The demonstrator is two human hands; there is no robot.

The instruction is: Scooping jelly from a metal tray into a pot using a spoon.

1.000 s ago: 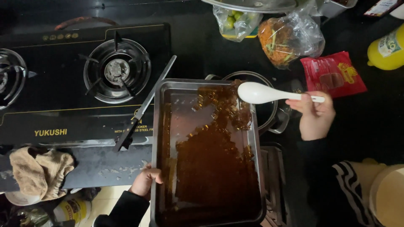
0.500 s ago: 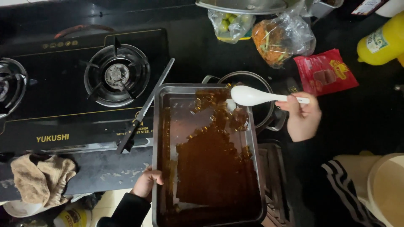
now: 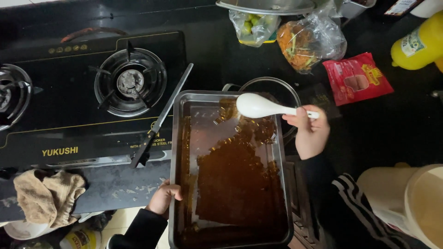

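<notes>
Tray [image 3: 184, 152] gripped at left rim by left hand [image 3: 164, 198], fingers clamped; white spoon [image 3: 258, 106] pinched by right hand [image 3: 310, 133]. Tray best held tilted steady, sauce scraped toward far corner.

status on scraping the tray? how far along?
Done: the upper part of the rectangular steel tray shows bare metal. In hand: the right hand holds the white plastic ladle at the tray's far edge, over a round pot behind it; the left hand grips the tray's near-left rim. Left: most of the brown jelly-like sheet remains in the tray.
</notes>
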